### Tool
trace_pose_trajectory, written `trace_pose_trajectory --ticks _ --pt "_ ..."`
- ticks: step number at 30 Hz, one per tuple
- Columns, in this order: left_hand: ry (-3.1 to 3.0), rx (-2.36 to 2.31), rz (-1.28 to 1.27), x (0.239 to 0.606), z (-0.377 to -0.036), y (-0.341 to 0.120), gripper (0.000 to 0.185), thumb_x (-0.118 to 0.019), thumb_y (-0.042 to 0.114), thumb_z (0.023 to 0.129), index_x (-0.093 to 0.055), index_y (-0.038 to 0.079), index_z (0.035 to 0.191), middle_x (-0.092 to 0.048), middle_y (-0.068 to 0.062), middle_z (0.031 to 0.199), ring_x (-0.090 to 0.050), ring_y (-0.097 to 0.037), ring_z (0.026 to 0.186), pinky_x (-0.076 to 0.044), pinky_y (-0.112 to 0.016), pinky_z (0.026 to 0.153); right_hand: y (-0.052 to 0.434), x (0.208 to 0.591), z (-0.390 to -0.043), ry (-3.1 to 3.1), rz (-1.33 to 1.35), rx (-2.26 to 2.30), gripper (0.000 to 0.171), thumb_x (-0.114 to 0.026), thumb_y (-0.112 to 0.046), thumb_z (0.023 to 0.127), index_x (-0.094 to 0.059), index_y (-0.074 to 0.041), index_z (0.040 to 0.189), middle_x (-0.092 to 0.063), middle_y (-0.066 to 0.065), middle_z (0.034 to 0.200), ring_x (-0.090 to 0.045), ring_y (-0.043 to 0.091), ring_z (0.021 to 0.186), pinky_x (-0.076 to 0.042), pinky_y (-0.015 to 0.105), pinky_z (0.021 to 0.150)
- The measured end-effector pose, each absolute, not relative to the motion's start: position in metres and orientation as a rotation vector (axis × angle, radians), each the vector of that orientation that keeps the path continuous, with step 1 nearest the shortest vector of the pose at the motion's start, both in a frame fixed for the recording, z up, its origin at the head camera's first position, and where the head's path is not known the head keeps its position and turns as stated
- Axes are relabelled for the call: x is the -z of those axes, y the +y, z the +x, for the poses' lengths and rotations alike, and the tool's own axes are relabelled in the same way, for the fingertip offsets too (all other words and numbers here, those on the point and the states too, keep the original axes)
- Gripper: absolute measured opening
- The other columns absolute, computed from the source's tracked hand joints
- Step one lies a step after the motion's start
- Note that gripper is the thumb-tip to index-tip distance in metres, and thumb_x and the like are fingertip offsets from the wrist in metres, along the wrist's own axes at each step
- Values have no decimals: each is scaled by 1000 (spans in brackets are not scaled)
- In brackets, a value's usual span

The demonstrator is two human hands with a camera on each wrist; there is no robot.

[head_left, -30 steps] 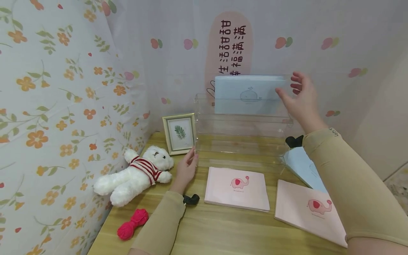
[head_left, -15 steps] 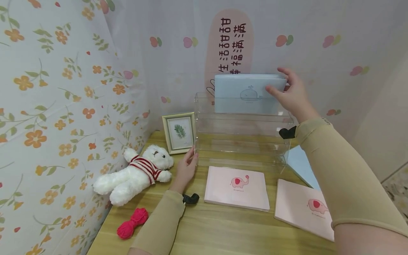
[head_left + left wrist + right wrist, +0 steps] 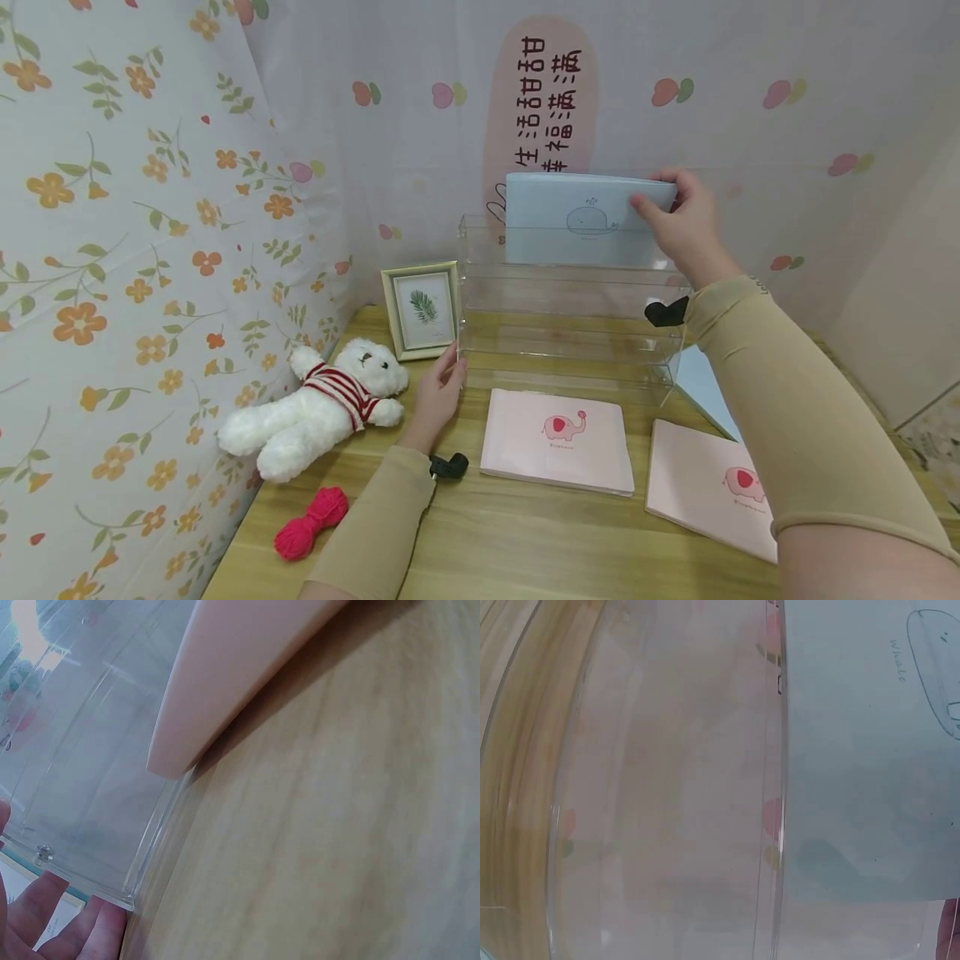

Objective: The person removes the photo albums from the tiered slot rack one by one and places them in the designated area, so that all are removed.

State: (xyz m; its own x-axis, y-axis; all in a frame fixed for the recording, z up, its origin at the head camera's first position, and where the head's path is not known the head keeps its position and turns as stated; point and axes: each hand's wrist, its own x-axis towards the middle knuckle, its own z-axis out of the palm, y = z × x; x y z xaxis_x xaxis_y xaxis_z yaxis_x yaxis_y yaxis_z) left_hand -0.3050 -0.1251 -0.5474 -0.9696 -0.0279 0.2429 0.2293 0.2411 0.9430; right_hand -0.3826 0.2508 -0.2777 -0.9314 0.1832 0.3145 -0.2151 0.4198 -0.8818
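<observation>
A pale blue booklet [image 3: 573, 218] with a whale drawing stands upright on the top tier of a clear acrylic stepped rack [image 3: 570, 333]. My right hand [image 3: 678, 221] grips the booklet's upper right corner, thumb in front and fingers over the top edge. The right wrist view shows the blue booklet [image 3: 870, 750] close up behind the clear rack wall [image 3: 667, 795]. My left hand [image 3: 438, 392] rests with straight fingers against the rack's lower left corner [image 3: 124, 896]. A pink elephant booklet [image 3: 558, 442] lies flat in front of the rack.
A second pink booklet [image 3: 712, 500] and a blue one [image 3: 701, 392] lie at the right. A white teddy bear [image 3: 315, 408], red yarn [image 3: 311, 521] and a small framed leaf picture [image 3: 422, 310] sit at the left on the wooden table [image 3: 525, 542]. Flowered cloth walls close in.
My right hand went from open beside the blue booklet to gripping its upper right corner. The left hand has stayed at the rack's corner.
</observation>
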Motion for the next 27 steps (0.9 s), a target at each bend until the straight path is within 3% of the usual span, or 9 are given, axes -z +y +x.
trace_pose_trajectory --ticks 14,23,27 --pt "-2299 1783 -208 551 -308 -127 52 -62 23 114 -53 17 165 -64 -19 158 -70 -43 136 -60 -57 112 248 280 -380 -2301 42 -1486 27 -79 -33 104 -67 -30 128 -62 -16 116 -57 8 106 -49 23 92" --pt "-2314 1793 -195 552 -308 -127 52 -61 26 115 -52 19 166 -63 -18 159 -70 -41 136 -61 -56 111 241 277 -380 -2258 -56 -1582 27 -78 -27 105 -66 -30 129 -65 -9 131 -59 11 122 -50 39 116" --pt "-2313 1790 -191 552 -308 -126 52 -61 26 115 -52 21 166 -63 -17 159 -69 -42 138 -60 -57 112 234 275 -380 -2161 -77 -1668 26 -79 -19 103 -67 -29 124 -65 -8 129 -59 12 124 -49 38 118"
